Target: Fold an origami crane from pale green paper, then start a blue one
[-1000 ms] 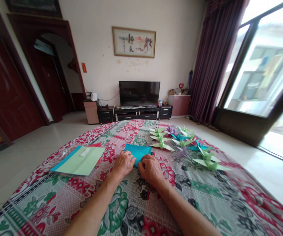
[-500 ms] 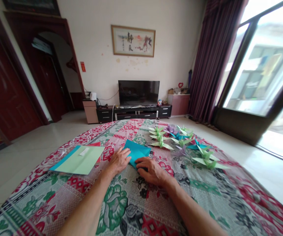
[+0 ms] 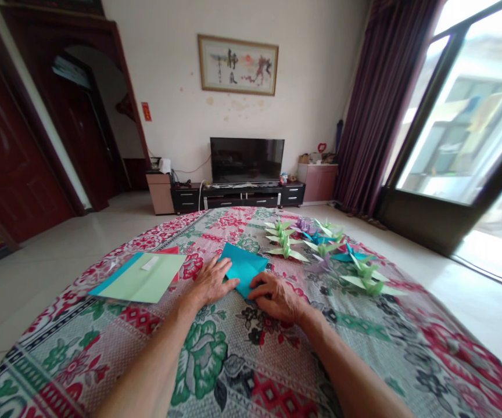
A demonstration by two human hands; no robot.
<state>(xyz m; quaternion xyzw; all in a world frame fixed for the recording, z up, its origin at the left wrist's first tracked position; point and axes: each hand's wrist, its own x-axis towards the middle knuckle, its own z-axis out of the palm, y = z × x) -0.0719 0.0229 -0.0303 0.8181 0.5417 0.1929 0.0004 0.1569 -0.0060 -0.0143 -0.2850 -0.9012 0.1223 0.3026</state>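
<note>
A blue sheet of origami paper (image 3: 243,266), folded and turned cornerwise, lies on the cloth in front of me. My left hand (image 3: 212,281) rests on its left edge, fingers lying flat and thumb stretched toward the lower corner. At the lower right edge, my right hand (image 3: 277,296) has its fingers curled, with thumb and forefinger pinching the paper. To the left is a stack of paper sheets (image 3: 146,281), light green on top, with blue and red edges showing beneath.
Several folded paper cranes stand at the right, including a green crane (image 3: 286,251), a blue crane (image 3: 350,255) and a purple crane (image 3: 321,264). A flowered tablecloth (image 3: 216,371) covers the round table. Beyond it stands a television (image 3: 246,161) on a low cabinet.
My right hand has shifted slightly right along the paper's lower edge. My left thumb now reaches out over the paper. The view has tilted a little.
</note>
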